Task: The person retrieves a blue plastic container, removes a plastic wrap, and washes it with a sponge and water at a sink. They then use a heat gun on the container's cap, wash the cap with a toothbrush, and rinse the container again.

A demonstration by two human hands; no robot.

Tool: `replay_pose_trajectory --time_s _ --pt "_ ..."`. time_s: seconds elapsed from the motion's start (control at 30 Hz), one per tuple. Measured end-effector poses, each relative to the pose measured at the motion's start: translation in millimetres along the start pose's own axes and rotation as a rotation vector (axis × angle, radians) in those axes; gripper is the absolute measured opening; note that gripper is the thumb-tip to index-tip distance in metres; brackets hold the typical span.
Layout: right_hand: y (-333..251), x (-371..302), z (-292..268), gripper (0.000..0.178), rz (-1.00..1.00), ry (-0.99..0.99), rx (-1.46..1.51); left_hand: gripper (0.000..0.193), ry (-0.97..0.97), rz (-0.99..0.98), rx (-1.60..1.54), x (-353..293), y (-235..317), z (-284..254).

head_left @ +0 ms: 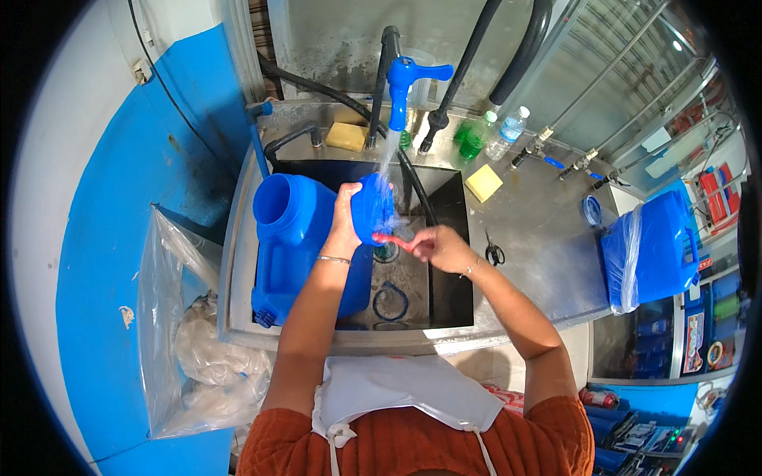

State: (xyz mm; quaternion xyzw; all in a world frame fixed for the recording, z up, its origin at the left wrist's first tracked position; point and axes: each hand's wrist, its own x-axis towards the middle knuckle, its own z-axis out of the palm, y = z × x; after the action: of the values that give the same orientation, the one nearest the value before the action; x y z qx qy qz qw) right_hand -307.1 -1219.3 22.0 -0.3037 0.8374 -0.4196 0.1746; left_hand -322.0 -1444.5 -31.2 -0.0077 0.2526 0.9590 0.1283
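My left hand [344,220] grips a wide blue screw cap [370,213], tilted on its side over the sink [357,339]. From a blue-handled faucet [403,79], water runs down onto the cap and splashes off it. A small red-handled brush [394,240] is in my right hand [446,251], its end against the cap's lower right edge; its bristles are hidden by splash and blur. Left of my left hand, a blue water jug [292,274] stands in the basin with its wide mouth uncovered. A dark blue ring [390,301] lies on the basin floor.
Along the counter are a tan sponge [347,136], a yellow sponge [484,183], a green bottle [475,140], a clear bottle [506,135] and black scissors [494,252]. Another blue jug [651,247], partly plastic-wrapped, lies at the right. A clear plastic bag [198,341] hangs left of the sink.
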Motion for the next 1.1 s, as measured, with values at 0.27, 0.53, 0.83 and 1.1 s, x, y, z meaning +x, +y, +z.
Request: replay_pose_trajectory --time_s 0.27,0.53,0.83,1.1 --pt "-15.3 24.7 -42.7 0.029 -0.459 0.473 -1.087 0.053 0.074 -0.151 0.063 1.0 -13.0 13.4" --pt "-29.3 -17.8 11.3 0.006 0.196 -0.033 0.507 0.052 0.176 0.250 0.389 5.2 -30.6 -8.9" --pt "81.1 -89.6 -23.1 0.015 0.208 0.736 -0.532 0.071 -0.243 -0.083 -0.402 -15.9 -26.5 -1.9" --pt "115.6 -121.7 -30.0 0.029 0.740 0.905 -0.789 0.063 -0.097 -0.143 -0.265 -1.2 -36.5 -9.7"
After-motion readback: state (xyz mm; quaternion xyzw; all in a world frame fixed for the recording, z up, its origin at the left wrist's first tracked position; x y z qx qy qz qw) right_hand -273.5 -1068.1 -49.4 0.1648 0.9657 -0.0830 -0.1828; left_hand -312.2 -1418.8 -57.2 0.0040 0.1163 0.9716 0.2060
